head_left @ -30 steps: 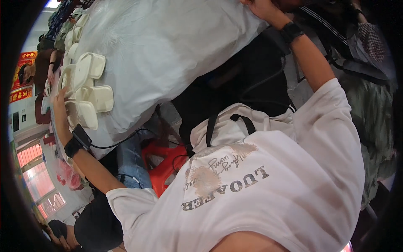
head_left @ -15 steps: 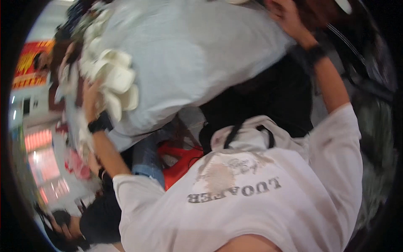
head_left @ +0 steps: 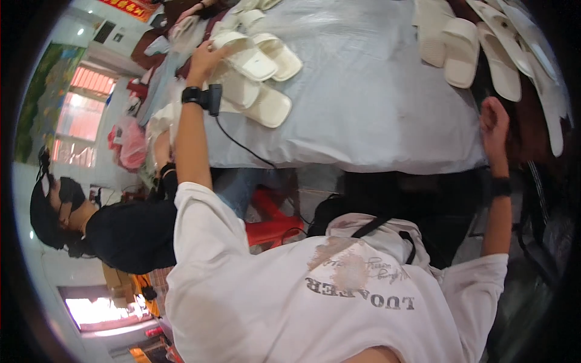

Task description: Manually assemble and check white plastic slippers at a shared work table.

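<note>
Since the earlier frames the view has swung: the surface, covered in pale grey cloth, now fills the upper middle, and both arms reach further apart across it.

Surface: cloth hangs over the near edge; bare in the centre. Person's own white shirt fills the lower part of the view.

Another person in a dark top sits at lower left, near the surface's left end. A red stool sits under the surface.

Slippers: one cream pile lies at upper left, a second group at upper right, well apart.

Left hand rests on the left pile, fingers curled over the top slipper; whether it truly grips, cannot tell. A black wrist device with a trailing cable sits on that arm.

Right hand is at the surface's right edge, fingers loosely curled, holding nothing visible.

Judgement: slippers look light, soft and flexible, not fragile; best taken by the strap or pinched at the sole edge. The stacked neighbours may slide, and the cable could snag.
</note>
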`<move>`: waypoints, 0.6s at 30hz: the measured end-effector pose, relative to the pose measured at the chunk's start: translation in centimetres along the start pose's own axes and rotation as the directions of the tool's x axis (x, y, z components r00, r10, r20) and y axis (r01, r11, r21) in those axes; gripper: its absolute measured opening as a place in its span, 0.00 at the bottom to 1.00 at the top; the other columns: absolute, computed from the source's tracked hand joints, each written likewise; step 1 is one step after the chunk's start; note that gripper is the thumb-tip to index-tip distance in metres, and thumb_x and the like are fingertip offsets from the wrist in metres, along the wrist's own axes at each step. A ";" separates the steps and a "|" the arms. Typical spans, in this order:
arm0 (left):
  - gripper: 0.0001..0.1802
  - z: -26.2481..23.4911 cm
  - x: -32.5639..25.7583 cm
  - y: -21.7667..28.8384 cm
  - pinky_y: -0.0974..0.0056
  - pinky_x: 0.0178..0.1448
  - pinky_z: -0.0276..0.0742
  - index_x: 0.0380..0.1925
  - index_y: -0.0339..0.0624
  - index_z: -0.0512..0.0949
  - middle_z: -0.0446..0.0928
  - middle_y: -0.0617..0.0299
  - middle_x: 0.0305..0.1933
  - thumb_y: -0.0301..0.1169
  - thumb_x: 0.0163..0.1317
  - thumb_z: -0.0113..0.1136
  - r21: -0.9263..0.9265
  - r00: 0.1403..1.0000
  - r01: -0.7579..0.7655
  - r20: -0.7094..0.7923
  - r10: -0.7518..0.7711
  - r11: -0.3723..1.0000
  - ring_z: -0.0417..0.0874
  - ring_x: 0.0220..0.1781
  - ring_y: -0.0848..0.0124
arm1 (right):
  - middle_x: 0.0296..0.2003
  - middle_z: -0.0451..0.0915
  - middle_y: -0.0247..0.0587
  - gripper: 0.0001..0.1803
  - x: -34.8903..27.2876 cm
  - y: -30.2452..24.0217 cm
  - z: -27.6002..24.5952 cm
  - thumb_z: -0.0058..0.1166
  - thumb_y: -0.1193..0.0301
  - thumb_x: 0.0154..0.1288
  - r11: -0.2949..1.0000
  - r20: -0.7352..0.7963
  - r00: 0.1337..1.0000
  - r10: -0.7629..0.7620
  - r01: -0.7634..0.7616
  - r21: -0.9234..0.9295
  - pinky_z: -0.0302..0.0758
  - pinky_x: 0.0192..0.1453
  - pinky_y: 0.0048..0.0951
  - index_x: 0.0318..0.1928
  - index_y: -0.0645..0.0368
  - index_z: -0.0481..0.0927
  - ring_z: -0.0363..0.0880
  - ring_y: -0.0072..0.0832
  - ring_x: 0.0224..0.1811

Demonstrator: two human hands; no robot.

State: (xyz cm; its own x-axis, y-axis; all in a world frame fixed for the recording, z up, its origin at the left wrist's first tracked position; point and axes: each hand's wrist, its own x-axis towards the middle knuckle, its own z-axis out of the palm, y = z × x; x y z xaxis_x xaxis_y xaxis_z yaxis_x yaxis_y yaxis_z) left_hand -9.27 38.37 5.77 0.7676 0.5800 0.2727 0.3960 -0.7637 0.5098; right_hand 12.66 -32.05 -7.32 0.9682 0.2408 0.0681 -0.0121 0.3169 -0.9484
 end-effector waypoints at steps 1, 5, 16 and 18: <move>0.35 -2.4 1.7 -1.4 0.68 0.43 0.76 0.60 0.34 0.78 0.84 0.61 0.42 0.46 0.57 0.70 0.157 0.996 -0.065 -0.050 0.073 0.985 0.81 0.38 0.73 | 0.25 0.71 0.21 0.09 0.4 0.1 -0.1 0.55 0.62 0.72 0.999 0.041 0.998 -0.049 0.048 0.025 0.55 0.25 0.20 0.35 0.50 0.80 0.59 0.12 0.22; 0.35 -5.0 2.6 -5.4 0.57 0.52 0.80 0.48 0.33 0.83 0.86 0.45 0.44 0.53 0.51 0.71 0.218 0.988 -0.091 -0.104 0.116 0.972 0.88 0.46 0.58 | 0.20 0.68 0.23 0.12 -0.6 0.3 2.3 0.53 0.64 0.73 0.996 0.065 0.994 -0.088 0.088 -0.007 0.55 0.21 0.22 0.32 0.54 0.80 0.58 0.12 0.18; 0.33 2.5 -0.3 -4.1 0.59 0.52 0.79 0.52 0.34 0.81 0.85 0.47 0.45 0.51 0.57 0.70 0.109 0.997 0.063 -0.050 -0.058 0.992 0.85 0.45 0.57 | 0.20 0.66 0.22 0.10 -0.9 0.3 1.7 0.54 0.66 0.72 0.999 0.114 0.993 -0.035 0.033 0.016 0.52 0.20 0.20 0.33 0.57 0.78 0.55 0.11 0.17; 0.34 3.2 -0.5 -3.0 0.58 0.52 0.79 0.57 0.36 0.80 0.84 0.47 0.47 0.51 0.58 0.69 0.035 0.985 0.074 0.156 -0.079 0.997 0.85 0.47 0.59 | 0.20 0.66 0.21 0.11 -0.7 0.2 1.3 0.54 0.66 0.73 0.999 0.117 0.993 -0.018 0.024 -0.048 0.52 0.20 0.20 0.33 0.57 0.78 0.55 0.11 0.17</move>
State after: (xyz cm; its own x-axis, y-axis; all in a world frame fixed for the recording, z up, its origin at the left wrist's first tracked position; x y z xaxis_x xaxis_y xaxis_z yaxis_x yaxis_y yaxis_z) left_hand -9.23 39.41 1.46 0.8033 0.5870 0.1009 0.4694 -0.7282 0.4994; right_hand 11.65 -30.96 -7.17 0.9322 0.3410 0.1213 0.0231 0.2785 -0.9602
